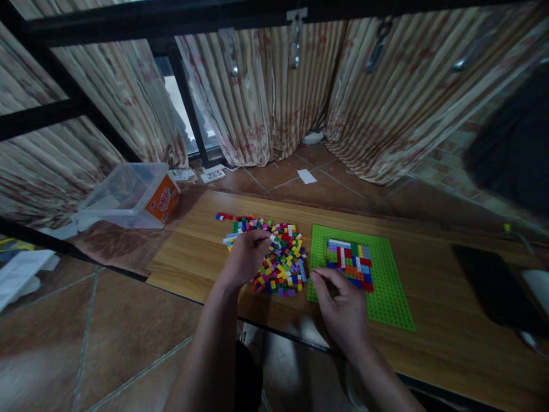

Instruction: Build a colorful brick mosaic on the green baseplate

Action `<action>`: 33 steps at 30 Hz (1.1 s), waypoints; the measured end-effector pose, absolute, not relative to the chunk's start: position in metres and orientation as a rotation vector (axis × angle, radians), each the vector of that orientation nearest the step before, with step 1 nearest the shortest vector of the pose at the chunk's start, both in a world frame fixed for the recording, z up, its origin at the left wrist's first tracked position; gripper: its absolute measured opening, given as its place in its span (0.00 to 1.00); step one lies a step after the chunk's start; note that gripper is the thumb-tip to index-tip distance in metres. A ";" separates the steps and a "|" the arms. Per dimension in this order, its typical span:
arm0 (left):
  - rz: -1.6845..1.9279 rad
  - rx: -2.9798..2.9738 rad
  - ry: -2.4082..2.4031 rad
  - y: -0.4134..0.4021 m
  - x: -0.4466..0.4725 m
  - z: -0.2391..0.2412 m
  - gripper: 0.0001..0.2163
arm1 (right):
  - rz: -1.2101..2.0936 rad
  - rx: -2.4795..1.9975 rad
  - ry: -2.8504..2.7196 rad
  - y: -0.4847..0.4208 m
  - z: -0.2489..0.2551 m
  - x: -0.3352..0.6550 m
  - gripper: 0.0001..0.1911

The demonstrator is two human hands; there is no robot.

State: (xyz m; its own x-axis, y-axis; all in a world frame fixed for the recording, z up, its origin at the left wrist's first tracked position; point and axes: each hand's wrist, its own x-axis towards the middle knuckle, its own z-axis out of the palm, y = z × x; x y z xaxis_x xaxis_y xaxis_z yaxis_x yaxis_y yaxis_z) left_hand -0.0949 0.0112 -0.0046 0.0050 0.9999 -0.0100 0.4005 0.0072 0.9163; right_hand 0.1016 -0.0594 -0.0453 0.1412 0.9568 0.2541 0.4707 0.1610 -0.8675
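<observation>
My left hand [247, 258] is over the left side of a pile of loose toy bricks [281, 266] in many colours. Its thumb and forefinger pinch a small white brick [271, 237]. At the left edge of a green studded baseplate [392, 286], my right hand [343, 303] is closed in a pinch; whatever its fingertips hold is too small to make out. A patchwork of joined bricks [349, 260] in red, blue, white, orange and grey sits on the baseplate, its lower left part hidden behind the right hand.
Both hands work above a low wooden table [189, 246]. Beyond its left end, a clear plastic box [124, 194] with an orange label stands on the tiled floor. A dark flat device [493, 280] lies at the right. Striped curtains [266, 97] hang behind.
</observation>
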 end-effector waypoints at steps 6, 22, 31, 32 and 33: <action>0.910 1.140 1.126 -0.005 -0.045 0.003 0.09 | 0.949 -1.335 -1.158 -0.047 -0.031 0.107 0.13; 0.767 1.218 0.980 -0.016 -0.002 -0.003 0.10 | 1.055 -1.282 -1.070 -0.045 -0.020 0.141 0.14; 0.986 1.054 1.146 -0.002 -0.009 -0.007 0.11 | 0.692 -1.621 -0.979 -0.041 -0.028 0.220 0.16; 1.006 1.036 1.161 0.000 -0.009 -0.008 0.11 | 0.647 -1.677 -1.048 -0.042 -0.030 0.226 0.16; 1.016 1.027 1.168 0.001 -0.008 -0.008 0.11 | 0.600 -1.719 -1.126 -0.043 -0.032 0.231 0.16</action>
State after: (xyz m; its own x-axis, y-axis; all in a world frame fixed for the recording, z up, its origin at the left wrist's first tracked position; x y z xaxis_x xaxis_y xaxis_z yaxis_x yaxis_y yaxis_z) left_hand -0.0084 0.0006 -0.0082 0.1093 0.9706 -0.2146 -0.0788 0.2237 0.9715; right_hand 0.2309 -0.0427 -0.0323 0.4535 0.8860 0.0966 0.4142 -0.1135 -0.9031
